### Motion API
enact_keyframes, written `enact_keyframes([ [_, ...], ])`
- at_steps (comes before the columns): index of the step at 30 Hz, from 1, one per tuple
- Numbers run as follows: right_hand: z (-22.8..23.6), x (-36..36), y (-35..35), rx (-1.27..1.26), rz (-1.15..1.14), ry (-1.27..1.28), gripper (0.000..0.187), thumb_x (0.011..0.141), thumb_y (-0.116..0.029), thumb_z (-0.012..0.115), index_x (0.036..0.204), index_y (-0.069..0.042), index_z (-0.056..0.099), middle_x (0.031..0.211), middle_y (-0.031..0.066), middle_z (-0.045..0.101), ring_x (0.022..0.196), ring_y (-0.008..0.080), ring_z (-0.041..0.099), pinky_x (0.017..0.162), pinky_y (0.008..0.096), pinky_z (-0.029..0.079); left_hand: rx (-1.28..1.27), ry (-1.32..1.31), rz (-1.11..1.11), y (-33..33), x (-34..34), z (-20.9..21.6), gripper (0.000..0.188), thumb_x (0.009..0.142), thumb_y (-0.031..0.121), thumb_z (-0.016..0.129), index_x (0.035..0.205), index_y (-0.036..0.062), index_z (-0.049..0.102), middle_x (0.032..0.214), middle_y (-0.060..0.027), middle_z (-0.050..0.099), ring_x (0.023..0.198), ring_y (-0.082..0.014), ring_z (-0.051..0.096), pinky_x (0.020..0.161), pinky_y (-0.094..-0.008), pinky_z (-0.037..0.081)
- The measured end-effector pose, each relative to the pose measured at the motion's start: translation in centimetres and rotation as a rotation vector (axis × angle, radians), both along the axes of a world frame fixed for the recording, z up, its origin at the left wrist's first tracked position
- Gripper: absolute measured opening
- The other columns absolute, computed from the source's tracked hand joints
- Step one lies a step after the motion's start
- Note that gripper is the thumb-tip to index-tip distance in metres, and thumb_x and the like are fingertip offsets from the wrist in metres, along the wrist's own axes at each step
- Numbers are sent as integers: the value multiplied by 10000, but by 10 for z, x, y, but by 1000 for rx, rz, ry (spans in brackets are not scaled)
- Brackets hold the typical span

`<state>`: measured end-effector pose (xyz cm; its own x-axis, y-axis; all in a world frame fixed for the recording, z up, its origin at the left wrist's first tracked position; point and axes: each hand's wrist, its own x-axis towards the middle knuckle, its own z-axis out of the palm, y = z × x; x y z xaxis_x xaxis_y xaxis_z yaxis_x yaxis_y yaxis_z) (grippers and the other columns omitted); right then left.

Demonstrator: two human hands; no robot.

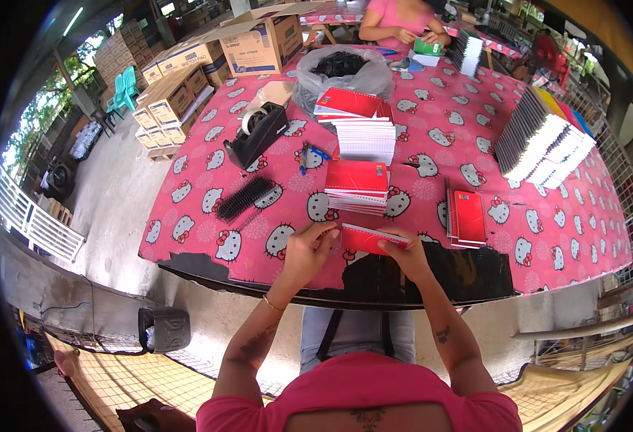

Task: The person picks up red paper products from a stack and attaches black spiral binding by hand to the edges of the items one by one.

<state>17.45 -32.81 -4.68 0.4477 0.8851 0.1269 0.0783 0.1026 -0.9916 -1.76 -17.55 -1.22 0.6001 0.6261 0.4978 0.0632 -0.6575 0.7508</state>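
Gripping a red notebook (362, 241) by its right end, the right hand (405, 253) holds it at the near edge of the pink patterned table (442, 156). The left hand (312, 250) is curled just beside the notebook's left end; whether it pinches anything cannot be told. Beyond lies a red notebook stack (356, 178), between a black bristly bundle (246, 199) and a smaller red stack (469, 217).

Teal chairs (126, 85), black plastic container (172, 329)
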Motion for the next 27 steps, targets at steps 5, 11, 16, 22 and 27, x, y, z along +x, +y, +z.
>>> enact_keyframes([
  [5, 0, 1, -2, 6, -1, -12, 236, 916, -92, 689, 1132, 2, 675, 1057, 51, 691, 1008, 110, 610, 907, 269, 472, 105, 24, -11, 1, 3, 2, 164, 855, 55, 725, 1005, 21, 668, 868, -123, 655, 691, -252, 658, 597, -333, 519],
  [11, 0, 3, -6, 16, 24, -8, 243, 915, -89, 690, 1139, 4, 679, 1060, 57, 691, 1014, 115, 611, 918, 269, 468, 66, 125, -121, 12, -3, 10, 194, 833, 50, 739, 995, 23, 636, 915, -108, 621, 734, -279, 655, 635, -352, 529],
  [16, -2, 4, -7, 14, 50, -17, 254, 911, -96, 696, 1142, 8, 680, 1068, 61, 694, 1014, 118, 611, 925, 267, 465, 213, -39, -212, 9, 3, 26, 232, 820, 28, 751, 1022, 31, 638, 892, -93, 621, 714, -235, 625, 602, -334, 503],
  [22, 6, 3, -11, -12, 56, -85, 252, 919, -107, 691, 1145, 6, 681, 1079, 53, 699, 1013, 111, 608, 924, 267, 466, 245, 255, -266, 13, -1, 30, 218, 890, 123, 693, 1091, 51, 649, 927, -133, 616, 842, -311, 667, 673, -387, 521],
  [27, 15, -2, -14, -13, 61, -69, 261, 920, -122, 700, 1148, 5, 681, 1065, 52, 705, 993, 107, 615, 917, 269, 473, 243, 346, -299, 15, 1, 32, 281, 899, 198, 687, 1140, 68, 626, 968, -139, 605, 873, -320, 657, 678, -423, 512],
])
